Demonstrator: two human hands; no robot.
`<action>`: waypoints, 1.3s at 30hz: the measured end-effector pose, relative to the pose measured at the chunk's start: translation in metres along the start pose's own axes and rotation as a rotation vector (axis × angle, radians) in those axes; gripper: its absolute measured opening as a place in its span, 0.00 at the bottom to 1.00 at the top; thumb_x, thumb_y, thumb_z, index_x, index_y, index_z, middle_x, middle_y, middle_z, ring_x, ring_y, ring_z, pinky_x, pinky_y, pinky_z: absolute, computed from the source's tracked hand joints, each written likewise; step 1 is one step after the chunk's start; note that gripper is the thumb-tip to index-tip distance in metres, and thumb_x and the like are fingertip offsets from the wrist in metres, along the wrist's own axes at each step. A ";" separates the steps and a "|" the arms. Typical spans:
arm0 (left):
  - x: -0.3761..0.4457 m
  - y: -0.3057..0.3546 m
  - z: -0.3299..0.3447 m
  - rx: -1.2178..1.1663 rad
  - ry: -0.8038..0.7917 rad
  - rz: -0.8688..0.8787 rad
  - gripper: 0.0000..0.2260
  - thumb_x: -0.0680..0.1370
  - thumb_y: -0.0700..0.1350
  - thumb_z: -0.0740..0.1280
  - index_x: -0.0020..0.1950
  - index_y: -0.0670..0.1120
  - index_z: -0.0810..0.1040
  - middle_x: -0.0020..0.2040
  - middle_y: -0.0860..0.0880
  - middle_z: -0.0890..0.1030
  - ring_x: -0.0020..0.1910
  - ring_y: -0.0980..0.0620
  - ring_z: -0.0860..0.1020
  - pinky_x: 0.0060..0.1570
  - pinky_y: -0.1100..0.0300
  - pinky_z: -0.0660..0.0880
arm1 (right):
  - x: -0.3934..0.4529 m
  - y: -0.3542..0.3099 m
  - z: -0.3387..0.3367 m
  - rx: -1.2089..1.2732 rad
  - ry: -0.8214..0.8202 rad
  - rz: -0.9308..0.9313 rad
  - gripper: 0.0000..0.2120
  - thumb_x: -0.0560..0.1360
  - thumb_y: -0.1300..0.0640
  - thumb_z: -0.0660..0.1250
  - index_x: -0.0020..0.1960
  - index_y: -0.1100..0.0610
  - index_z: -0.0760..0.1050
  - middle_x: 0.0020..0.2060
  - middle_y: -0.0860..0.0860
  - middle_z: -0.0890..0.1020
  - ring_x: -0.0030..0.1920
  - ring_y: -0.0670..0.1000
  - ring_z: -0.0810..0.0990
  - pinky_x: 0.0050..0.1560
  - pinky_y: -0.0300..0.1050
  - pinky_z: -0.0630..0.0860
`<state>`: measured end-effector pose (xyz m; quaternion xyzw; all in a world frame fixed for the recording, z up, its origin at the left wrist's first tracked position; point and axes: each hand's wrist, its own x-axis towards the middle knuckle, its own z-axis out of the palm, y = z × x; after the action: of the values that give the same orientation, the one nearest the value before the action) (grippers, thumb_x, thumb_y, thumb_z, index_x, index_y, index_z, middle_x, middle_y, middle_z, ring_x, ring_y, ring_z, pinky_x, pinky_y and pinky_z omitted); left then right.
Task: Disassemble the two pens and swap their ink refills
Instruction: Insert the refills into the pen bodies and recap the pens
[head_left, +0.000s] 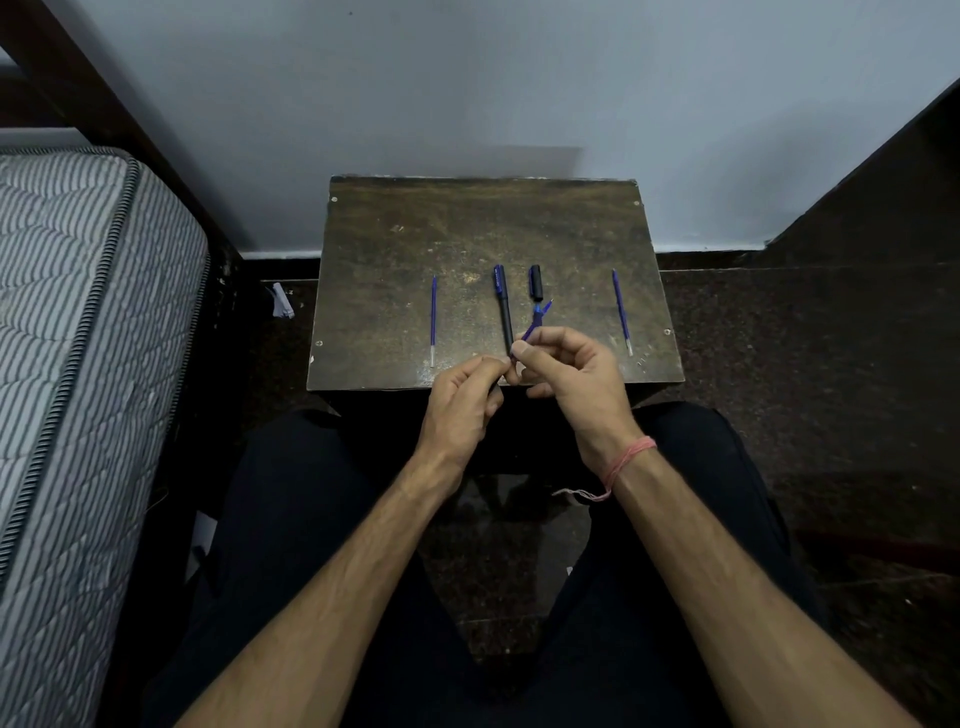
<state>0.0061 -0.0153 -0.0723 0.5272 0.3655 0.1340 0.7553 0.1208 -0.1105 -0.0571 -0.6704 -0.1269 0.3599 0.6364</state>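
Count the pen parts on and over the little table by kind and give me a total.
Loose refills lying on the table: 2
Dark pen barrels: 1
Dark caps: 1
Blue pen pieces held in the right hand: 1
Total: 5

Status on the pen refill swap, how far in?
Roughly midway. Done: two refills lie out on the table, left refill and right refill; a black cap is off. In hand: right hand and left hand work a blue pen part. Left: swapping refills, reassembly.
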 end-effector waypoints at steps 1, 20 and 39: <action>0.000 0.001 0.001 0.000 -0.004 0.002 0.14 0.81 0.56 0.68 0.38 0.54 0.84 0.27 0.54 0.68 0.22 0.60 0.62 0.22 0.68 0.60 | 0.001 0.000 -0.001 0.026 0.018 0.012 0.04 0.81 0.60 0.77 0.49 0.51 0.85 0.38 0.50 0.88 0.38 0.45 0.85 0.40 0.38 0.79; -0.003 0.004 0.002 -0.013 -0.019 0.036 0.14 0.82 0.53 0.66 0.40 0.51 0.83 0.27 0.54 0.67 0.23 0.60 0.62 0.22 0.69 0.59 | 0.011 -0.010 -0.011 0.367 0.075 -0.036 0.05 0.85 0.65 0.69 0.58 0.60 0.83 0.48 0.54 0.89 0.46 0.48 0.88 0.49 0.43 0.88; -0.004 0.010 -0.007 -0.300 0.124 0.125 0.18 0.76 0.50 0.56 0.30 0.44 0.74 0.24 0.51 0.66 0.22 0.58 0.59 0.24 0.63 0.55 | 0.066 -0.004 0.075 -0.629 0.090 -0.037 0.10 0.70 0.55 0.87 0.47 0.54 0.89 0.36 0.48 0.90 0.43 0.45 0.90 0.57 0.45 0.85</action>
<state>0.0006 -0.0088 -0.0624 0.4211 0.3538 0.2657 0.7917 0.1204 -0.0115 -0.0697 -0.8470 -0.2158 0.2617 0.4093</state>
